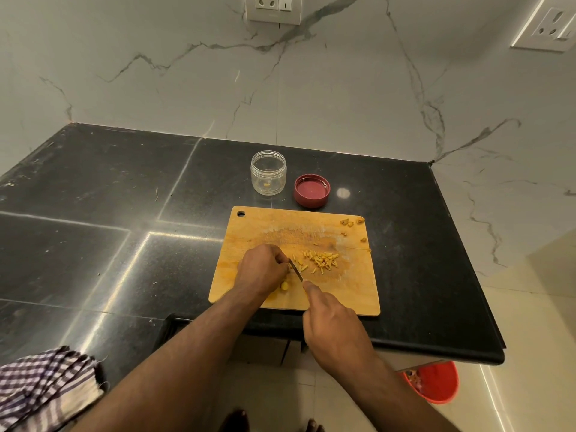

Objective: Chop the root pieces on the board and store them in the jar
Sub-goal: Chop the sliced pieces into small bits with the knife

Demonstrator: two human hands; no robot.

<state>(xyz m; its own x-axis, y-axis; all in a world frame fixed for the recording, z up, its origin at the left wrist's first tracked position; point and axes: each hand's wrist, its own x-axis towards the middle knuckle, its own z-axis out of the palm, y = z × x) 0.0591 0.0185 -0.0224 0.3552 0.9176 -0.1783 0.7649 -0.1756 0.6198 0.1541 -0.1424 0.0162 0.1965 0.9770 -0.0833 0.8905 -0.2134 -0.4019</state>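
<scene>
A wooden cutting board (311, 226) lies on the black counter. On it, a heap of chopped yellow root pieces (321, 261) sits right of the blade. My left hand (263, 271) curls over uncut root pieces; one yellow piece (284, 286) peeks out beneath it. My right hand (335, 330) grips a knife (296, 269), forefinger along its back, the blade tip right beside my left fingers. Behind the board stands an open clear jar (268, 172) with a scrap of yellow inside, and its red lid (311, 190) lies upturned to the right.
Brownish peel scraps (352, 222) lie at the board's far right corner. A checked cloth (46, 388) hangs at the lower left. A red bucket (434, 383) stands on the floor under the counter's right edge. Marble walls close the back and right.
</scene>
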